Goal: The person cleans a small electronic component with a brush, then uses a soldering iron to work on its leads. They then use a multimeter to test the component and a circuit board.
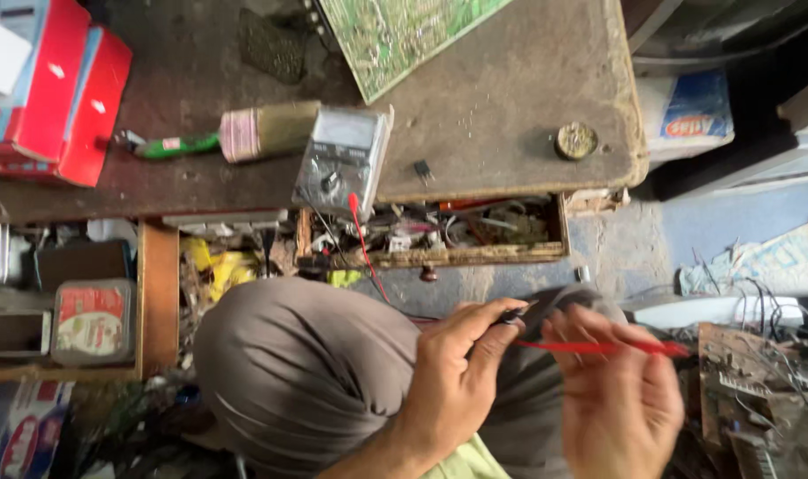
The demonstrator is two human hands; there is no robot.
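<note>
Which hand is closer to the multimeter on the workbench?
Left. The left hand is below the multimeter, pinching a black probe; the right hand is farther right.

Your knee (298, 372) blocks below the open drawer (439, 232) – red lead (365, 248) crosses the gap; bare benchtop (502, 115) right of multimeter (342, 161).

A single head-worn camera provides the only view. It looks steeply downward over the seated person's lap, with the knees filling the lower centre of the frame. The left hand (457, 372) and right hand (621, 399) sit close to the lens at the bottom edge; the right hand is blurred. Further from the lens, the workbench (510, 106) spans the top, its open drawer (439, 232) facing the person. No second view exists, so nothing overlaps
</note>
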